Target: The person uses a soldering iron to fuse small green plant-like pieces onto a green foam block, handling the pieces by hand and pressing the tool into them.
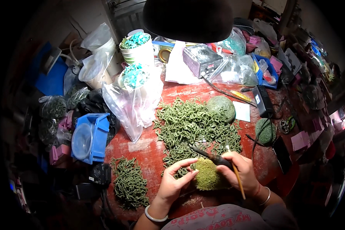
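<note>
A dark rounded shape (188, 19) hangs over the upper edge, and a printed grey shirt (222, 218) fills the bottom. The right hand (239, 172) is closed around a dark pen-shaped tool (200, 151), its tip pointing left, with a thin wooden stick (239, 182) also held in it. The left hand (174, 182) has thumb and forefinger close together at the left edge of a yellow-green mossy pad (207, 176); whether they pinch anything I cannot tell. That pad sits between both hands, above the red tabletop (153, 153). A small pile of curled green pieces (130, 184) lies to the left; a larger heap (188, 122) spreads beyond the hands, against a round green ball (222, 107). Farther left stands a blue bin (102, 138). At the back are a bagged tub with turquoise pieces (135, 74) and a grey box (201, 61) with a cord.
</note>
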### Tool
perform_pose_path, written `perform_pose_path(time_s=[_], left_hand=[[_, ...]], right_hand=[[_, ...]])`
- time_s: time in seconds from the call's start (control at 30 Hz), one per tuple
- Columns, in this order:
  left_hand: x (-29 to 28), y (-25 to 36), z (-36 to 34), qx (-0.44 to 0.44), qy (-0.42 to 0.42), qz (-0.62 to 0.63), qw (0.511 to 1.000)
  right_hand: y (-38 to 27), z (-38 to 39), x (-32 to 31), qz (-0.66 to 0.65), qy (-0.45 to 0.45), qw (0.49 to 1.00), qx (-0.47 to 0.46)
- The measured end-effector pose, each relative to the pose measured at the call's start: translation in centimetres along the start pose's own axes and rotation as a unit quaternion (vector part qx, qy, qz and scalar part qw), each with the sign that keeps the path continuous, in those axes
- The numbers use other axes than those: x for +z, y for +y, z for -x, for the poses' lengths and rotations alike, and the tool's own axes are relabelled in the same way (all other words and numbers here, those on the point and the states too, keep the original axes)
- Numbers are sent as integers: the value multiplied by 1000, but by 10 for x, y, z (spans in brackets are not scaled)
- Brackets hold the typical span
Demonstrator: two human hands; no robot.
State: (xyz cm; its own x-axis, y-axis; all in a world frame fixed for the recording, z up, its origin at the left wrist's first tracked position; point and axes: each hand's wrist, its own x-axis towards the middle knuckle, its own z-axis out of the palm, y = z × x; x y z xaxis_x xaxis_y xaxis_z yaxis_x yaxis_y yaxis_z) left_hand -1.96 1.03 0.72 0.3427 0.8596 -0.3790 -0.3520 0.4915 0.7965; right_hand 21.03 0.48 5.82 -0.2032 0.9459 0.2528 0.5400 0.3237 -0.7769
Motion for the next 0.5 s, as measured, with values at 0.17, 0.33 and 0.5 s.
perform_pose_path(time_s=[0.17, 0.33, 0.5], left_hand=[[0, -9, -1, 89, 18, -119, 989], [2, -12, -7, 191, 6, -202, 961], [1, -14, -9, 192, 16, -200, 961]], right_hand=[[8, 34, -25, 90, 27, 995, 20], [12, 49, -28, 192, -30, 981, 28], [11, 48, -15, 59, 12, 998, 18]])
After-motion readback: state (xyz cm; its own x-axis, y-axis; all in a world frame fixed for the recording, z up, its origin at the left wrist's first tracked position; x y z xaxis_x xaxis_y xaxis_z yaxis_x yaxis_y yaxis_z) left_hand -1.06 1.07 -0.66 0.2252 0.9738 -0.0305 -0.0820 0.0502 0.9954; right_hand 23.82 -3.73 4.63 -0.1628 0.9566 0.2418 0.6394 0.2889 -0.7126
